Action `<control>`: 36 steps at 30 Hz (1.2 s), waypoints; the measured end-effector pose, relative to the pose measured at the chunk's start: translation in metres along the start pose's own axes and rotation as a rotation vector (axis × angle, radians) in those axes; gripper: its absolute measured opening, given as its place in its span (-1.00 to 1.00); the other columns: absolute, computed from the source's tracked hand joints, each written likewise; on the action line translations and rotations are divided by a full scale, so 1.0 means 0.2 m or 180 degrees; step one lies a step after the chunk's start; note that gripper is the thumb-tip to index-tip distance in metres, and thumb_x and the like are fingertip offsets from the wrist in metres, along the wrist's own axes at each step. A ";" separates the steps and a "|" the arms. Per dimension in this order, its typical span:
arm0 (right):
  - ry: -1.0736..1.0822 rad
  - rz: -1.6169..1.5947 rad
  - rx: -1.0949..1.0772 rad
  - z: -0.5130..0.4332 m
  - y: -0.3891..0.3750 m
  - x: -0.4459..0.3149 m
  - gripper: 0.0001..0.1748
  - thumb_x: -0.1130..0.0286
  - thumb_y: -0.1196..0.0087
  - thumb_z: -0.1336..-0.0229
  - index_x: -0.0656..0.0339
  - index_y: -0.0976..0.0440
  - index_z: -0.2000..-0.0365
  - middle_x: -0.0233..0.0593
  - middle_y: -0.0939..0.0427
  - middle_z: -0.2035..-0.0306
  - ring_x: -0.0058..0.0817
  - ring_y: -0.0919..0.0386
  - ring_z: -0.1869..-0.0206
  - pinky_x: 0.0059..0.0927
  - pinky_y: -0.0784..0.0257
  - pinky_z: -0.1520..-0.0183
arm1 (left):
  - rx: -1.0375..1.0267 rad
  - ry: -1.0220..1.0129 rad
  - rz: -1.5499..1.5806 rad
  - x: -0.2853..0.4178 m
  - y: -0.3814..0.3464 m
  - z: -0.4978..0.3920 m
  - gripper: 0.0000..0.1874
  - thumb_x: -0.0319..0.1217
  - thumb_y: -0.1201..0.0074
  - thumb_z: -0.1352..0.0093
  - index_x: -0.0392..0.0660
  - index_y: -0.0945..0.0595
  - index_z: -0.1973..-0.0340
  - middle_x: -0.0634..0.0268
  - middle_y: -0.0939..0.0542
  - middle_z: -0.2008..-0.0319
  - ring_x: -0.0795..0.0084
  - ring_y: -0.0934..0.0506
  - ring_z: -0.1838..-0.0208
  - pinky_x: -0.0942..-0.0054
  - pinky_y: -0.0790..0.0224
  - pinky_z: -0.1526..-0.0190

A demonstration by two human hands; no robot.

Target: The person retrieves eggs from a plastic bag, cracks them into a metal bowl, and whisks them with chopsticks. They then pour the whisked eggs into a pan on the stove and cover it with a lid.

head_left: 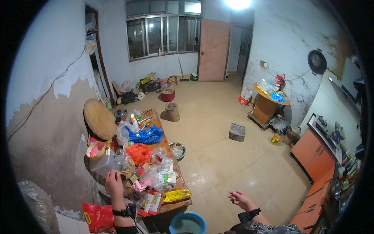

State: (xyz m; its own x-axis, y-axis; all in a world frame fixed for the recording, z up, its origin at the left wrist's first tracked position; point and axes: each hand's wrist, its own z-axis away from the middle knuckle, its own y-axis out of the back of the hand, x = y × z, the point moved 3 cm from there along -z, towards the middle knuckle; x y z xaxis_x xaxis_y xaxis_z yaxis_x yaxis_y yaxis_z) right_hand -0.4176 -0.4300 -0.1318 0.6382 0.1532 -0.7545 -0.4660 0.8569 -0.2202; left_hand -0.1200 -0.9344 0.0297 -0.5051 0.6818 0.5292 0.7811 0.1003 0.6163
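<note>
My left hand (pixel 114 182) is at the near left side of a cluttered wooden table (pixel 175 208), its fingers closed around the end of thin wooden sticks (pixel 125 172) that look like chopsticks. Around it lie clear plastic bags, an orange plastic bag (pixel 138 154), a pink cloth or bag (pixel 141 185) and a yellow packet (pixel 177 195). Over the tiled floor, right of the table, my right hand (pixel 240 199) is held out with fingers apart and nothing in it. Below the table's near edge is a blue basin (pixel 188 223) with liquid inside.
A red bag (pixel 99 217) lies at the lower left. A metal bowl (pixel 177 151) stands beside the table. On the floor are a small stool (pixel 237 132) and a round stump-like stool (pixel 172 112). Orange cabinets (pixel 314 155) line the right side; a round-topped table (pixel 270 95) stands beyond.
</note>
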 end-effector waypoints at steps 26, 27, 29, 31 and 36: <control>0.3593 -0.0406 0.1879 1.29 1.72 -0.66 -0.73 0.25 0.09 -0.41 0.15 -0.48 0.36 -0.32 -0.53 0.37 -0.51 -0.48 0.28 -0.43 -0.40 0.16 | -0.2588 0.0975 0.4876 2.82 -0.91 1.44 -0.87 -0.36 -0.10 -0.44 -0.13 -0.53 0.29 0.39 -0.49 0.53 0.63 -0.39 0.53 0.63 -0.26 0.48; 0.3441 0.0143 0.1854 1.31 1.75 -0.65 -0.77 0.29 0.08 -0.40 0.17 -0.49 0.32 -0.32 -0.53 0.37 -0.50 -0.48 0.28 -0.42 -0.40 0.15 | -0.2513 0.0579 0.4484 2.87 -0.90 1.43 -0.88 -0.40 -0.12 -0.43 -0.15 -0.53 0.27 0.40 -0.49 0.53 0.66 -0.39 0.53 0.64 -0.27 0.47; 0.3000 0.1244 0.2041 1.34 1.78 -0.62 -0.82 0.37 0.05 -0.37 0.21 -0.51 0.26 -0.32 -0.52 0.37 -0.48 -0.48 0.27 -0.41 -0.40 0.14 | -0.2789 0.0080 0.3946 3.04 -0.92 1.48 -0.91 -0.46 -0.13 -0.41 -0.19 -0.54 0.28 0.41 -0.52 0.52 0.68 -0.41 0.51 0.67 -0.28 0.46; 0.3282 0.1371 0.1478 1.31 1.74 -0.60 -0.86 0.50 -0.01 -0.26 0.25 -0.53 0.20 -0.18 -0.57 0.28 -0.33 -0.53 0.23 -0.37 -0.44 0.12 | -0.3333 -0.0565 0.3596 3.25 -0.96 1.60 -0.93 -0.48 -0.11 -0.41 -0.19 -0.55 0.33 0.43 -0.52 0.54 0.70 -0.42 0.51 0.68 -0.28 0.46; 0.2024 -0.1568 -0.0412 1.09 1.78 -0.48 -0.74 0.55 0.14 -0.37 0.31 -0.46 0.01 -0.33 -0.54 0.08 -0.59 -0.48 0.05 -0.49 -0.37 -0.09 | -0.3812 -0.2339 0.3170 3.72 -1.06 1.90 -0.94 -0.52 -0.14 -0.37 -0.23 -0.56 0.33 0.36 -0.56 0.52 0.63 -0.49 0.48 0.55 -0.39 0.42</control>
State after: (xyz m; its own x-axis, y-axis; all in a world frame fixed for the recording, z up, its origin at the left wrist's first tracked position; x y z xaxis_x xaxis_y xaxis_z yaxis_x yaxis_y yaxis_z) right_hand -0.5119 -0.0322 -0.0036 0.3364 -0.5685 -0.7507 -0.3146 0.6835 -0.6586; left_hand -0.5218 -0.1731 0.0699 0.4932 0.3385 0.8014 -0.1946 -0.8549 0.4809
